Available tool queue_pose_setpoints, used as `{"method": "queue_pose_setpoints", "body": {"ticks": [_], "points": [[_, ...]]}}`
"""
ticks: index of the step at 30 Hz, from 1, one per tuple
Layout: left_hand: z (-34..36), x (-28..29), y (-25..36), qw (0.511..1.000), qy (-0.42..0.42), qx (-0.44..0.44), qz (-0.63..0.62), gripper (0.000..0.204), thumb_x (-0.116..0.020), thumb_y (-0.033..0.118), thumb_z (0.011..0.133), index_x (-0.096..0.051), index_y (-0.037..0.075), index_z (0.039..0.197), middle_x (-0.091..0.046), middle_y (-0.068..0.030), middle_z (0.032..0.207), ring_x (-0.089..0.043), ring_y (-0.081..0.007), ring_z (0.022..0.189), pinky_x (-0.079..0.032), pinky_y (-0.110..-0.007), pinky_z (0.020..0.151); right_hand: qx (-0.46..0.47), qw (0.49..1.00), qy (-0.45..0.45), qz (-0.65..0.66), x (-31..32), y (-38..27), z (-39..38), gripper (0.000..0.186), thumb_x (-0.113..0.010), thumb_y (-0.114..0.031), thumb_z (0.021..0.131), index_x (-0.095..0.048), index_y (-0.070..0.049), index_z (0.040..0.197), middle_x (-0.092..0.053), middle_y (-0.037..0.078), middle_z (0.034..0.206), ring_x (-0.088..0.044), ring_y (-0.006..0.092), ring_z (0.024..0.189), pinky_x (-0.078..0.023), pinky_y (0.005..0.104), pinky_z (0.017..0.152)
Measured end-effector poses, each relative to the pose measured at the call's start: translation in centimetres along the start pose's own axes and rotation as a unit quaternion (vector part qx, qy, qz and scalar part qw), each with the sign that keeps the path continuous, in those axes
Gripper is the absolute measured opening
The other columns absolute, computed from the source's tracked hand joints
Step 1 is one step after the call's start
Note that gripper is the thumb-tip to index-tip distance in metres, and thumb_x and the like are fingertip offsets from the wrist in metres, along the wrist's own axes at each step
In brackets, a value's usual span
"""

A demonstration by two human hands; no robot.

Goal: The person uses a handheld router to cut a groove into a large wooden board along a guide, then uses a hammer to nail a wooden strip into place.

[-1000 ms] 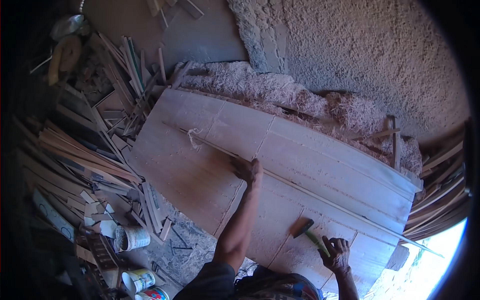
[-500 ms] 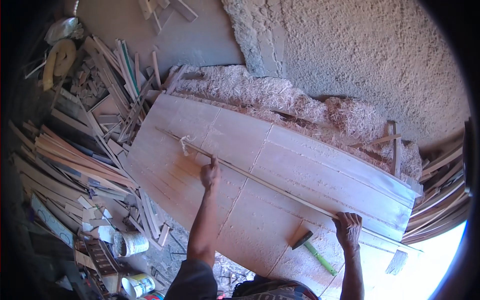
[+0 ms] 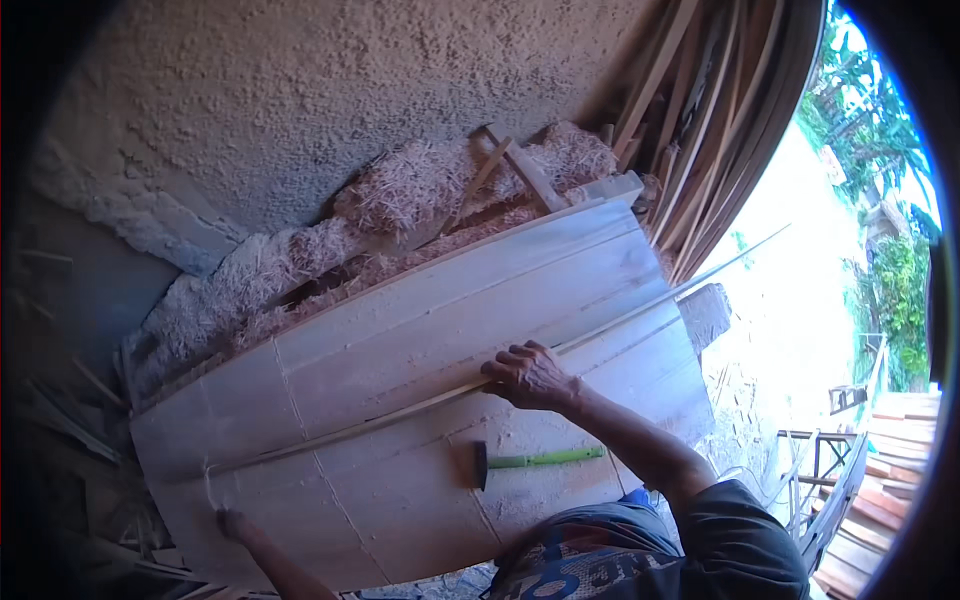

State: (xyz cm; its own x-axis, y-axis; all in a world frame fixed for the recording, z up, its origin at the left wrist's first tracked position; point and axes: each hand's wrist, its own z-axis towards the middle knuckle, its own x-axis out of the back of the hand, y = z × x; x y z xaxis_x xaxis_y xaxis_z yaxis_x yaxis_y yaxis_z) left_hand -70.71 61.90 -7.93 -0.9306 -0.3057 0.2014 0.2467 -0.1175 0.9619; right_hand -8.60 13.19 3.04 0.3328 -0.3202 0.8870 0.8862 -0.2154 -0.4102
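Observation:
A long thin wooden strip [image 3: 420, 404] lies slantwise over a large pale panel of joined boards [image 3: 530, 270], its far right end reaching past the panel. My right hand [image 3: 535, 376] is closed around the strip near its middle. My left hand [image 3: 235, 525] is low at the left, off the strip, with fingers closed and dim. A pale string [image 3: 209, 487] runs down from the strip's left part to that hand. On the panel, below my right hand, rests a mallet [image 3: 540, 459] with a dark head and green handle.
Wood shavings [image 3: 410, 190] are heaped along the panel's back edge against a rough wall [image 3: 330, 90]. Long boards [image 3: 700, 120] lean at the back right. A wood block [image 3: 705, 312] sits by the panel's right end. Scrap wood [image 3: 70, 430] lies at the left.
My view has swung to the right. My left hand has let go of the strip and moved down beside the string. My right hand still holds the strip.

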Motion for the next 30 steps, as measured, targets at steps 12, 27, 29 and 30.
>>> {"method": "queue_pose_setpoints", "body": {"ticks": [12,27,29,30], "points": [[-26.7,-15.9,12.0,0.978,-0.043,-0.18,0.101,0.072,-0.069,0.042,0.092,-0.041,0.002,0.144,-0.046,-0.0201,0.138,-0.049,-0.0328,0.122,-0.04,-0.041,0.104,0.037,0.995,0.084,0.026,-0.7,1.5,1.0,0.035,-0.07,-0.034,0.088,-0.064,-0.015,0.117,-0.06,0.007,0.115,-0.058,0.0261,0.109,-0.045,0.0427,0.092],[-36.7,-32.0,14.2,0.868,0.032,-0.05,0.493,0.106,-0.081,0.059,0.077,-0.037,-0.001,0.152,-0.047,-0.0272,0.148,-0.051,-0.0432,0.133,-0.044,-0.05,0.112,0.106,0.975,-0.156,0.113,-2.9,-3.0,-15.7,0.046,-0.06,-0.027,0.088,-0.063,-0.003,0.127,-0.056,0.016,0.128,-0.054,0.0303,0.116,-0.049,0.0423,0.089],[-36.9,-31.9,14.4,0.891,0.042,-0.086,0.444,0.103,-0.082,0.055,0.077,-0.037,-0.001,0.152,-0.048,-0.0264,0.149,-0.052,-0.0425,0.133,-0.044,-0.049,0.112,0.083,0.971,-0.193,0.116,-3.1,-3.1,-16.0,0.045,-0.059,-0.024,0.087,-0.063,-0.002,0.127,-0.057,0.017,0.126,-0.056,0.0312,0.113,-0.05,0.0422,0.089],[-37.0,-31.9,14.5,0.899,0.034,-0.08,0.429,0.102,-0.082,0.053,0.078,-0.038,0.0,0.152,-0.048,-0.026,0.149,-0.052,-0.0421,0.132,-0.045,-0.049,0.112,0.088,0.967,-0.197,0.133,-2.7,-2.4,-16.4,0.043,-0.058,-0.023,0.088,-0.063,-0.003,0.126,-0.057,0.016,0.125,-0.057,0.0302,0.112,-0.05,0.0421,0.088]]}}
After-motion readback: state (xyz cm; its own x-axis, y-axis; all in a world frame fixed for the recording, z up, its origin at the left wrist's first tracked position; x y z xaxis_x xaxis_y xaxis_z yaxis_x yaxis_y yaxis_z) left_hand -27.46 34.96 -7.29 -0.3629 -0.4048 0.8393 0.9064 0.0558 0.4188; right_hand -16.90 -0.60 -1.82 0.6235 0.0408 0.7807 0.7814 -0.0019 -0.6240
